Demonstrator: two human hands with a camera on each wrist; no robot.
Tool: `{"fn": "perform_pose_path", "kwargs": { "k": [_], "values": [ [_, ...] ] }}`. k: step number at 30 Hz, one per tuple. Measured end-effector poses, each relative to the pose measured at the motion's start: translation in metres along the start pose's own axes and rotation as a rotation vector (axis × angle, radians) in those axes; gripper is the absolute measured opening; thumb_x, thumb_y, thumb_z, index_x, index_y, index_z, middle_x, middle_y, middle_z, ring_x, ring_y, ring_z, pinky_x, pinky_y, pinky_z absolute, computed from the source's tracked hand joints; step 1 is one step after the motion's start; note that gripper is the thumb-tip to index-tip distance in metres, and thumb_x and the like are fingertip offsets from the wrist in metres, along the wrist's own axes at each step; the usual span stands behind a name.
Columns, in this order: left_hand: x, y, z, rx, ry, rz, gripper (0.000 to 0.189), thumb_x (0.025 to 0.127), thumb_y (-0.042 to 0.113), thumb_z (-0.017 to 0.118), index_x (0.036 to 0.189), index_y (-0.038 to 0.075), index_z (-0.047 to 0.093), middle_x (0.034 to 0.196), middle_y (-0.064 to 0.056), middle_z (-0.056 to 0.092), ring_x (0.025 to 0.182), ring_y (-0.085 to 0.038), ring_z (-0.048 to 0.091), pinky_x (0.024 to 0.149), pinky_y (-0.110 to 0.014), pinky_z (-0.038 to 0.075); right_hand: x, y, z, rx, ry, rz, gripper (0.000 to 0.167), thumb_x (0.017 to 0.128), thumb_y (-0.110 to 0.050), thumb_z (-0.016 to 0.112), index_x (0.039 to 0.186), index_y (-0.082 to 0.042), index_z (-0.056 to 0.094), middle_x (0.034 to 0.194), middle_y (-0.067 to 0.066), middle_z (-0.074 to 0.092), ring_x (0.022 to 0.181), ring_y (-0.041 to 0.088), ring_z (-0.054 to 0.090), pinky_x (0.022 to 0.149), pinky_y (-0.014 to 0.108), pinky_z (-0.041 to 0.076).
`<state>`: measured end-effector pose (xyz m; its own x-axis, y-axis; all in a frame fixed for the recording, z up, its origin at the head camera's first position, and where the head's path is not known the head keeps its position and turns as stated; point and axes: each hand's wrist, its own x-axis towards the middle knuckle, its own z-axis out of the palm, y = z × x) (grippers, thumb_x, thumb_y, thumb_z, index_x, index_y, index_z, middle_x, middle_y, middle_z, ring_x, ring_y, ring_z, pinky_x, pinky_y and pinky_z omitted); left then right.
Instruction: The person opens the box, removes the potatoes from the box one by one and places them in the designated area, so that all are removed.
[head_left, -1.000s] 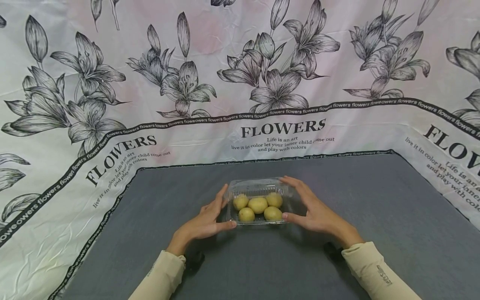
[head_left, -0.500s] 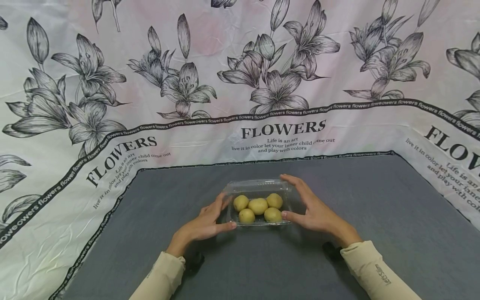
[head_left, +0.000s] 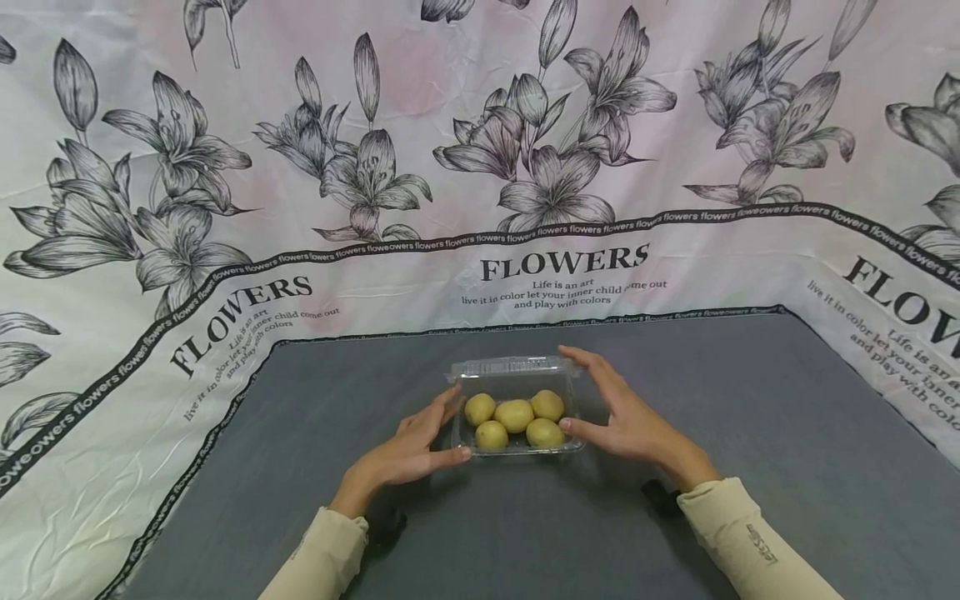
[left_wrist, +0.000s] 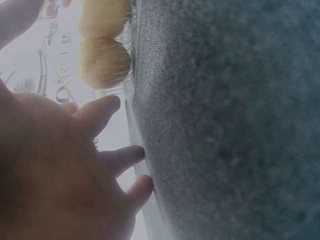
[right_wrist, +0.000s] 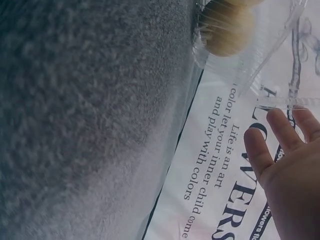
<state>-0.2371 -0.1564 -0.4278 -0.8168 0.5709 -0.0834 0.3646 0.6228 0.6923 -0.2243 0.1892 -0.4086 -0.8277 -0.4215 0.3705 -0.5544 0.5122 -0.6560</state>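
black-flowered white cloth (head_left: 420,192) runs left to right around the grey fabric-topped table (head_left: 510,533); the left hand (head_left: 408,450), fingers spread, touches the clear plastic box (head_left: 517,450) of five rounded yellow fruits (head_left: 513,416), mid-table; the right hand (head_left: 628,423), likewise spread, touches the box's right end.

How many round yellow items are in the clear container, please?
5: back left item, middle item, back right item, front left item, front right item; none appears hidden.

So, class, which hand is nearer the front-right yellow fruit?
Right hand: its thumb is just beside that yellow fruit; the left hand is at the opposite side of the box.
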Motion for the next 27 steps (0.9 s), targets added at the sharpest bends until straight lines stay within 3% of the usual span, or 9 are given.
{"fn": "perform_pose_path", "kwargs": {
  "k": [5, 19, 27],
  "values": [
    [-0.002, 0.0, 0.0, -0.001, 0.001, -0.001, 0.094, 0.099, 0.046, 0.062, 0.166, 0.019, 0.001, 0.169, -0.001, 0.025, 0.16, -0.03, 0.009, 0.12, -0.064, 0.006, 0.003, 0.003, 0.0, 0.023, 0.007, -0.021, 0.093, 0.089, -0.023, 0.079, 0.162, -0.024, 0.022, 0.161, 0.013, 0.035, 0.143, 0.035, 0.037, 0.114, 0.066, 0.031],
    [-0.003, 0.002, -0.001, -0.009, 0.0, -0.002, 0.093, 0.1, 0.047, 0.062, 0.165, 0.023, 0.0, 0.169, -0.003, 0.026, 0.16, -0.03, 0.008, 0.12, -0.064, 0.006, 0.012, 0.004, -0.001, 0.079, 0.008, -0.004, 0.097, 0.089, -0.011, 0.078, 0.163, -0.027, 0.017, 0.162, 0.018, 0.03, 0.144, 0.039, 0.034, 0.115, 0.069, 0.029],
    [-0.003, 0.003, 0.0, -0.011, -0.012, -0.01, 0.094, 0.1, 0.049, 0.061, 0.165, 0.024, -0.002, 0.169, -0.004, 0.025, 0.16, -0.031, 0.006, 0.121, -0.064, 0.005, 0.017, 0.005, -0.002, 0.079, 0.012, 0.014, 0.099, 0.089, -0.011, 0.078, 0.163, -0.02, 0.014, 0.164, 0.022, 0.027, 0.146, 0.044, 0.034, 0.113, 0.07, 0.031]
  ]
}}
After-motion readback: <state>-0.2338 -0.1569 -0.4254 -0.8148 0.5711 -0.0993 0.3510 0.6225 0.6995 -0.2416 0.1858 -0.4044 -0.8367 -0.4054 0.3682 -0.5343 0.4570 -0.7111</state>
